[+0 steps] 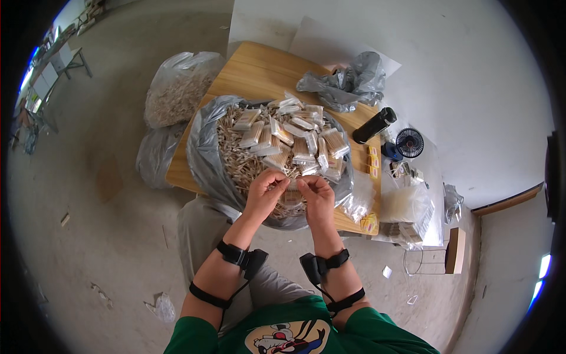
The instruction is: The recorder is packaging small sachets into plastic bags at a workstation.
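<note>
My left hand (268, 190) and my right hand (316, 193) meet over the near side of a big grey plastic bag (203, 141), its mouth rolled open. Between them is a clear packet of cotton swabs (292, 197), its upper edge pinched by the thumb and fingers of each hand. Loose cotton swabs (233, 154) with wooden sticks fill the bag. On top of them several filled packets (280, 134) are heaped. Fine detail of the pinched edge is too small to make out.
The bag stands on a wooden table (253, 65). Right of it are a black flask (375, 125), yellow labels (372, 160), clear empty sleeves (359, 197) and a small fan (409, 143). Crumpled grey plastic (354, 79) lies behind; a filled clear sack (180, 88) stands left.
</note>
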`<action>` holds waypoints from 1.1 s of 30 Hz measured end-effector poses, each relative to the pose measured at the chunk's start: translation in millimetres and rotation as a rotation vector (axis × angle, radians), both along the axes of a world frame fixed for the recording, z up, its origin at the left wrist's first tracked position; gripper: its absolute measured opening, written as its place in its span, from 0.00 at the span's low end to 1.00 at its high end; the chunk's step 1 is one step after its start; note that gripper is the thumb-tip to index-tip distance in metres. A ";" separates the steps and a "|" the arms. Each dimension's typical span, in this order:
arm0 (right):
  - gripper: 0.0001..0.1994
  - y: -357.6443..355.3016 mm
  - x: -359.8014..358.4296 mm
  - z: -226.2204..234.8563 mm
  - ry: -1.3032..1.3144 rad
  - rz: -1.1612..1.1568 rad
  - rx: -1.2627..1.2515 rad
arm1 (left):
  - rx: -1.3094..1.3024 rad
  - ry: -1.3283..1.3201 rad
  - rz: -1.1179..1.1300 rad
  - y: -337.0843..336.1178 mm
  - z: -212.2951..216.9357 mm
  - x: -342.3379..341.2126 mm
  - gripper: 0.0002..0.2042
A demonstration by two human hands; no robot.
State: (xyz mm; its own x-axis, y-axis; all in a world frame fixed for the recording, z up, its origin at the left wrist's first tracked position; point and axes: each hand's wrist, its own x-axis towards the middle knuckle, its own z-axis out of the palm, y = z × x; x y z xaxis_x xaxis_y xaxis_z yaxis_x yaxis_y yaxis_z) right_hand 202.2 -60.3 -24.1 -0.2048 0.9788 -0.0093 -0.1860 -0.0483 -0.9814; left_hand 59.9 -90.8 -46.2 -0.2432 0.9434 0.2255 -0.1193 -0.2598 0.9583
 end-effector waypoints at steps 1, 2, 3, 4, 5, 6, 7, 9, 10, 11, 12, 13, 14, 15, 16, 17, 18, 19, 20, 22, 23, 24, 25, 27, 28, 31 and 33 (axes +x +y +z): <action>0.03 0.7 -0.7 -0.5 0.077 -0.005 -0.023 | 0.000 -0.001 0.000 0.8 -0.5 -0.3 0.02; 0.03 1.5 -1.1 -0.5 0.153 -0.011 -0.045 | 0.045 0.057 0.043 1.8 -0.9 -0.6 0.02; 0.03 1.9 -2.0 0.0 0.153 -0.008 -0.046 | 0.089 0.116 0.087 2.3 -3.2 -1.4 0.02; 0.03 2.3 -2.8 0.9 0.157 -0.009 -0.058 | 0.089 0.116 0.089 2.8 -6.5 -2.6 0.02; 0.03 2.4 -3.3 1.4 0.160 -0.009 -0.070 | 0.050 0.021 0.076 3.4 -9.8 -4.1 0.02; 0.03 3.1 -2.0 0.2 0.160 -0.010 -0.069 | 0.011 -0.076 0.061 4.1 -10.5 -4.5 0.02; 0.03 4.0 -0.3 -2.0 0.196 0.003 -0.091 | 0.012 -0.076 0.059 4.2 -11.1 -3.8 0.02; 0.03 4.9 0.9 -3.0 0.231 0.017 -0.111 | -0.037 -0.209 0.046 3.2 -10.5 -2.4 0.01; 0.02 5.1 0.7 -2.3 0.277 0.019 -0.131 | -0.037 -0.209 0.045 2.7 -9.3 -2.1 0.01; 0.01 5.3 0.5 -1.9 0.322 0.021 -0.151 | -0.050 -0.248 0.032 2.0 -8.1 -2.0 0.01; 0.01 5.9 0.9 -3.0 0.322 0.020 -0.150 | -0.062 -0.288 0.018 1.6 -7.3 -1.5 0.01; 0.01 6.9 1.4 -4.8 0.356 0.003 -0.170 | -0.061 -0.288 0.017 1.6 -7.2 -1.0 0.01; 0.02 7.6 2.1 -6.1 0.391 -0.014 -0.190 | -0.057 -0.313 0.003 1.6 -6.8 -0.5 0.01; 0.02 7.7 1.5 -5.3 0.391 -0.013 -0.191 | -0.053 -0.337 -0.008 1.4 -7.1 -0.8 0.02; 0.02 7.9 1.1 -4.3 0.454 -0.046 -0.222 | -0.053 -0.337 -0.007 1.4 -7.4 -1.1 0.02; 0.02 8.2 1.0 -3.2 0.517 -0.079 -0.253 | -0.046 -0.329 0.016 1.6 -7.7 -1.4 0.01; 0.02 8.4 1.0 0.1 0.517 -0.077 -0.253 | -0.040 -0.321 0.040 2.0 -8.8 -1.9 0.02; 0.01 8.7 1.7 4.2 0.483 -0.066 -0.231 | -0.039 -0.322 0.041 2.3 -10.7 -3.3 0.02; 0.01 8.7 1.5 7.5 0.450 -0.055 -0.209 | -0.035 -0.324 0.036 2.6 -12.7 -5.5 0.01; 0.03 6.2 -3.4 9.2 0.303 -0.017 -0.158 | -0.032 -0.330 0.026 3.1 -13.0 -4.0 0.01; 0.04 5.1 -5.2 9.2 0.159 0.024 -0.108 | -0.019 -0.249 0.057 3.2 -13.0 -2.7 0.01; 0.05 4.6 -4.4 3.7 0.026 0.039 -0.066 | -0.005 -0.166 0.087 3.4 -12.0 -2.4 0.01; 0.05 5.9 -3.4 -0.8 0.028 0.039 -0.065 | -0.004 -0.164 0.086 3.7 -10.9 -1.0 0.01; 0.04 6.1 -5.2 -5.2 -0.026 -0.031 -0.006 | -0.031 -0.020 0.165 2.8 -8.0 1.1 0.02; 0.03 6.5 -8.8 -3.1 -0.044 -0.059 0.010 | -0.034 -0.022 0.168 2.1 -6.6 -0.6 0.02; 0.02 12.5 -11.2 -1.5 -0.195 -0.026 0.156 | -0.040 0.136 0.175 2.7 2.3 -4.5 0.02; 0.02 14.4 -13.0 4.3 -0.293 -0.004 0.233 | 0.037 0.295 0.165 2.3 5.9 -7.1 0.04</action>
State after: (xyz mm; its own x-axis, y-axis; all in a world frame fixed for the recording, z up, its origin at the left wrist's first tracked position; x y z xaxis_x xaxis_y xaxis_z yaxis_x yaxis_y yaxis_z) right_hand 189.2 -45.9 -19.8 -0.2229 0.9622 0.1564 0.1049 0.1832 -0.9775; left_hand 52.8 -88.5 -40.2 -0.3107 0.8867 0.3424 0.2085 -0.2879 0.9347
